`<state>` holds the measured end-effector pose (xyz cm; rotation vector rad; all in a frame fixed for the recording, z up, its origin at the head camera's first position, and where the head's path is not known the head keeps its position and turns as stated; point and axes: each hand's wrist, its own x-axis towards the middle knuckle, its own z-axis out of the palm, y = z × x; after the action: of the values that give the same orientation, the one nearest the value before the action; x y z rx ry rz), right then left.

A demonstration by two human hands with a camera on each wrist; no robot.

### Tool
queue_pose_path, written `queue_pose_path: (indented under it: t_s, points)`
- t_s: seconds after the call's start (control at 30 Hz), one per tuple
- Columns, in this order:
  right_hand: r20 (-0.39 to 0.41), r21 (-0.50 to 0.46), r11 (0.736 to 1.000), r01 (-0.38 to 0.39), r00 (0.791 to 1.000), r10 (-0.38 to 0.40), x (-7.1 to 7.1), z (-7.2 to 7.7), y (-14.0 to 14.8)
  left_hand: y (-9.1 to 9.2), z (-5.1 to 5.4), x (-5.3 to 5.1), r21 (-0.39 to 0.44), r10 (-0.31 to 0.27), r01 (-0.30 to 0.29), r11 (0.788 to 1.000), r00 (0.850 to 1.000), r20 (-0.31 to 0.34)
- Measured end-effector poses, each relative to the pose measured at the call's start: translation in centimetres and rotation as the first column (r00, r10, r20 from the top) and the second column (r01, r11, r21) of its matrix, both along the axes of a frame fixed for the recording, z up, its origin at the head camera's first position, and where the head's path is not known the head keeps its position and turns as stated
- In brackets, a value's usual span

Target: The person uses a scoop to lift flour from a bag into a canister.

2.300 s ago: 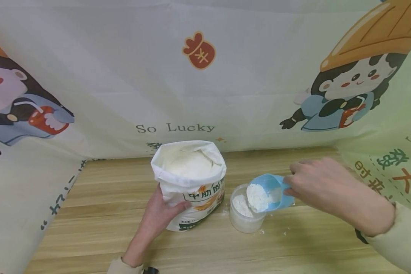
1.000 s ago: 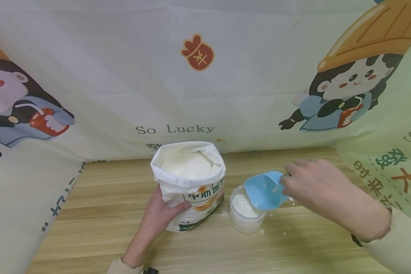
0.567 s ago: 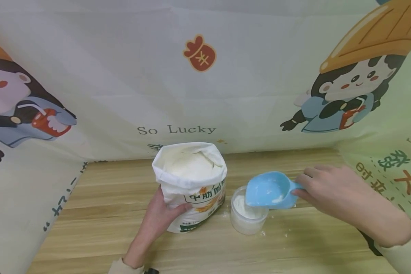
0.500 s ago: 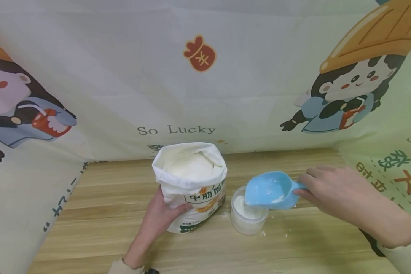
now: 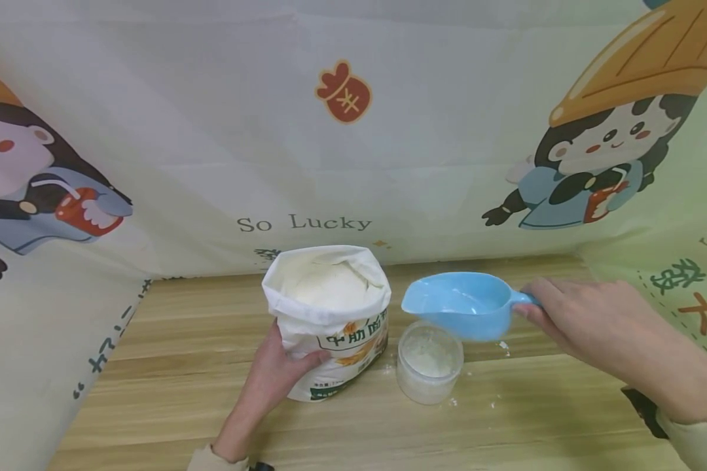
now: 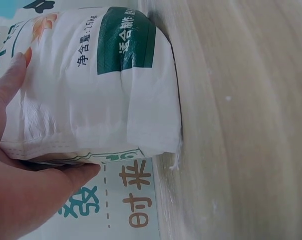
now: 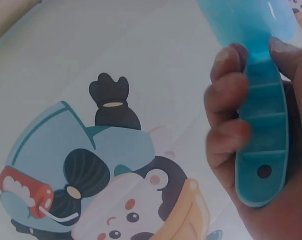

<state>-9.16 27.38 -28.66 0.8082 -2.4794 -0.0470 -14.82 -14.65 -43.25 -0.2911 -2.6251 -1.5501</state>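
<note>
A white flour bag [image 5: 353, 350] with a rolled-down top stands on the table, pale flour [image 5: 326, 288] visible inside it. My left hand [image 5: 279, 366] grips the bag's left side; the left wrist view has the thumb [image 6: 13, 77] on the printed face and other fingers round the side. To the bag's right is a clear round jar [image 5: 427, 389] with flour in it. Just above and behind the jar hovers a light blue scoop [image 5: 459, 304], with only traces of white on its inside. My right hand [image 5: 595, 320] holds its handle [image 7: 263, 130], fingers curled round it.
Spots of spilled flour [image 5: 503, 348] lie on the wooden table [image 5: 182, 353] around the jar. A printed cloth [image 5: 448, 131] rises behind and along both sides of the table. Dark wrist devices show at both sleeves.
The scoop held flour earlier, then tipped over the jar. My right hand has since levelled it and lifted it off the jar, uncovering the jar's mouth. My left hand stays on the bag.
</note>
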Motion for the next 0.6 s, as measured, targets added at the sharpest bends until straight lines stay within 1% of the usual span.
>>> queue_pose_path:
  t_s: [0.1, 0.17, 0.27, 0.33, 0.4, 0.47, 0.6]
  points:
    - [0.019, -0.039, 0.999, 0.006, 1.0, -0.005, -0.3, 0.1, -0.2, 0.0, 0.0, 0.0, 0.001, 0.002, -0.002, 1.0, 1.0, 0.003]
    - [0.048, -0.07, 0.998, 0.005, 0.999, -0.001, -0.5, 0.2, -0.4, 0.0, 0.0, 0.0, 0.003, 0.001, -0.001, 1.0, 1.0, 0.003]
    - [0.088, -0.118, 0.993, -0.008, 0.996, 0.018, -0.9, 0.5, -0.9, 0.0, 0.0, 0.0, 0.005, 0.002, -0.002, 1.0, 1.0, 0.001]
    - [0.095, -0.133, 0.991, -0.018, 0.995, 0.031, -1.1, 0.8, -1.4, 0.0, 0.0, 0.0, 0.008, -0.002, 0.002, 1.0, 1.0, -0.003]
    - [0.09, -0.143, 0.989, -0.022, 0.995, 0.035, -1.3, 1.0, -1.9, 0.1, 0.1, 0.0, 0.015, -0.003, 0.003, 1.0, 1.0, -0.002]
    - [0.086, -0.143, 0.99, -0.011, 0.996, 0.023, -1.5, 1.2, -2.5, 0.1, 0.2, 0.0, 0.019, -0.004, 0.004, 1.0, 1.0, -0.002]
    - [0.042, -0.16, 0.987, -0.019, 0.999, 0.026, -2.1, 1.4, -3.8, 0.1, 0.2, 0.1, 0.022, -0.001, 0.001, 1.0, 1.0, -0.002]
